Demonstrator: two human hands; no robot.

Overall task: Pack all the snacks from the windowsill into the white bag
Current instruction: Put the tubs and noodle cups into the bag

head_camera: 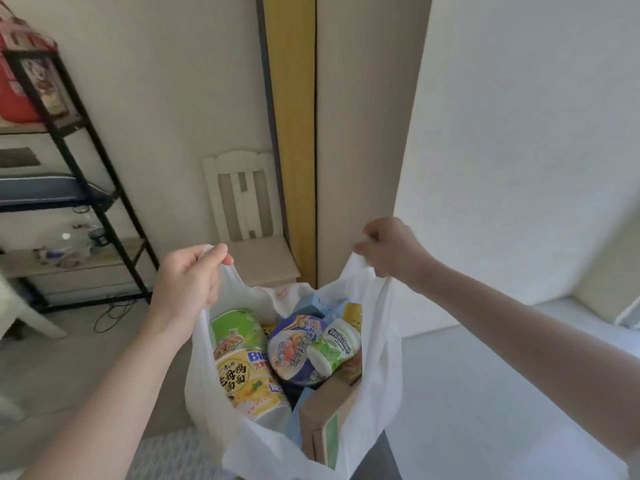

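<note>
Cream wall at twelve o'clock, your left hand (188, 282) and right hand (389, 249) apart, each gripping a handle of the thin white plastic bag (375, 344), snack packs (301, 344) hanging at six o'clock.

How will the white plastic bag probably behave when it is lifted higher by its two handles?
The white plastic bag looks thin and floppy, so it will likely sag around its load. It holds several noodle cups and a cardboard box, so it is probably fairly heavy. The left hand and right hand grip stretched handles, which may dig in.
</note>
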